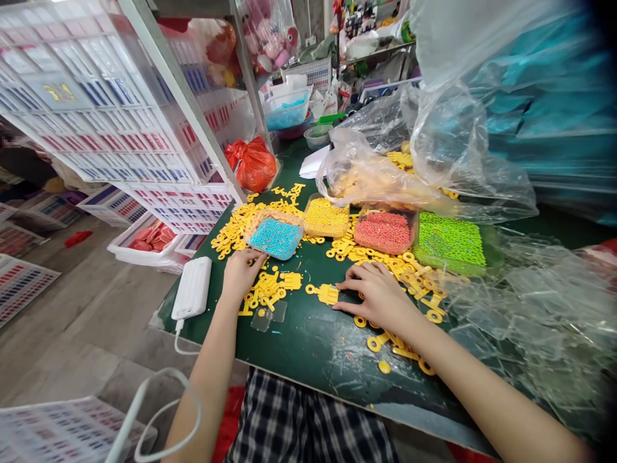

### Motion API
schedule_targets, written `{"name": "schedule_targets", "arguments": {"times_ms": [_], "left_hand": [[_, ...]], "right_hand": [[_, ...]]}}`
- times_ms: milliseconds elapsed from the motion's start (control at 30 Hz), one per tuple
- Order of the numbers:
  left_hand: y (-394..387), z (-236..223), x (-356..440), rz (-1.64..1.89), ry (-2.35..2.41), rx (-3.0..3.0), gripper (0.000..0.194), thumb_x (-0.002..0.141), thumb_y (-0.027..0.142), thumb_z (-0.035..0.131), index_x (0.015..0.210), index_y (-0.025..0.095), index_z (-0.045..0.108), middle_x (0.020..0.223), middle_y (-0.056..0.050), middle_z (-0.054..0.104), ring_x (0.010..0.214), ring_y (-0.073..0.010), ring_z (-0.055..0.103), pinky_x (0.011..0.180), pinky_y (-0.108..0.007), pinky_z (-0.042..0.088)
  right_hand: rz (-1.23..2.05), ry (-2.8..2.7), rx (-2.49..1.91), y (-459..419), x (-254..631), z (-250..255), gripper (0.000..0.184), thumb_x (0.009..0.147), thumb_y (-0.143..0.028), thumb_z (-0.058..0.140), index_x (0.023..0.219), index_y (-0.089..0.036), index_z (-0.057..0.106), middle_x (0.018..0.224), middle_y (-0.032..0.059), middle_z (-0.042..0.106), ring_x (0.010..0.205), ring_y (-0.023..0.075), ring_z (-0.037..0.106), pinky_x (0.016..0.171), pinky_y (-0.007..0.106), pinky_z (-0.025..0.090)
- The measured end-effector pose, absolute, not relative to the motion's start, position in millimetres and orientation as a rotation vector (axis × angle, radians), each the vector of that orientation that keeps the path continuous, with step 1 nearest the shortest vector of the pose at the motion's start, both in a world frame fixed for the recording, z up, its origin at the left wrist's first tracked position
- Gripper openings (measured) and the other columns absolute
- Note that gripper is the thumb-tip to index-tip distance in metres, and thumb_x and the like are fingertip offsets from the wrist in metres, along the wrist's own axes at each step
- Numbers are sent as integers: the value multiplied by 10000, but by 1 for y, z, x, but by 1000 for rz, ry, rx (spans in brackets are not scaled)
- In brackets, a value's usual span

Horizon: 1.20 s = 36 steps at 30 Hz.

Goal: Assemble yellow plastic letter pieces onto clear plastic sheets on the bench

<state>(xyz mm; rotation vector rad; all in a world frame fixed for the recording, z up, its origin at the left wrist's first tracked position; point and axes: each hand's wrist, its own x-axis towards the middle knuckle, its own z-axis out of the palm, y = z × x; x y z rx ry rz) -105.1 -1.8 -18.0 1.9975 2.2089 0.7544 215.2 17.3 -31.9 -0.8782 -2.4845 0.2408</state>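
Dark green worktable (308, 347), scuffed, edge worn. Grey concrete floor (81, 321) at left, printed sheets scattered across it. Slanted metal shelf post (183, 96) carrying stacked clear trays (87, 96). Cluttered shelving (366, 38) far back. Bright, even light throughout.

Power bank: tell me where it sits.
The power bank lies at the table's left edge in the head view, left of the left hand.
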Motion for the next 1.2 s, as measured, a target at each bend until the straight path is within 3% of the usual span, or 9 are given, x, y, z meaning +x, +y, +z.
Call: {"name": "schedule_targets", "arguments": {"times_ms": [500,600,767,833,933,1033,1200], "left_hand": [[7,-15,-93,956,2266,2105,181,903,324,596,887,215,740,943,-57,740,933,-255,646,836,-383,475],[4,-14,-94,997,2242,2125,167,905,319,598,894,210,724,940,-60,720,927,-245,634,850,-380,478],[8,2,-96,896,2241,2361,299,843,306,685,1124,207,660,1232,-127,594,1127,-302,529,952,-442,419],[16,12,-99,735,2176,2460,203,844,308,684,1034,238,694,1271,-104,581,1171,-313,499,987,-473,372],[31,27,-107,478,1940,2534,87,853,315,676,817,244,711,1111,-40,667,1112,-280,551,996,-471,330],[39,36,-113,528,1811,2516,108,891,313,629,845,236,688,985,-11,711,1027,-228,604,983,-418,326],[36,37,-116,744,1792,2504,143,939,304,552,910,209,655,970,-24,723,934,-199,636,920,-347,368]], "right_hand": [[195,-2582,-902,16,216,-28,387,813,-531,674,1031,-211,693,926,62,648,893,246,587,843,423,431],[198,-2574,-895,15,216,-22,401,880,-534,584,1082,-198,668,970,76,651,938,249,582,859,420,443],[237,-2574,-848,14,211,-9,352,980,-454,425,1045,-199,660,963,77,647,922,221,579,828,379,451],[218,-2603,-823,13,204,-5,327,985,-415,425,1023,-199,668,935,73,643,902,217,574,813,373,443],[208,-2647,-799,12,195,-2,284,977,-365,448,985,-206,683,898,66,635,866,212,567,787,366,429],[217,-2665,-797,12,187,-2,252,964,-339,472,956,-212,690,881,62,634,861,212,567,764,357,420],[186,-2670,-802,23,173,-2,221,953,-324,503,978,-202,685,905,60,642,880,210,571,779,353,409]]}}
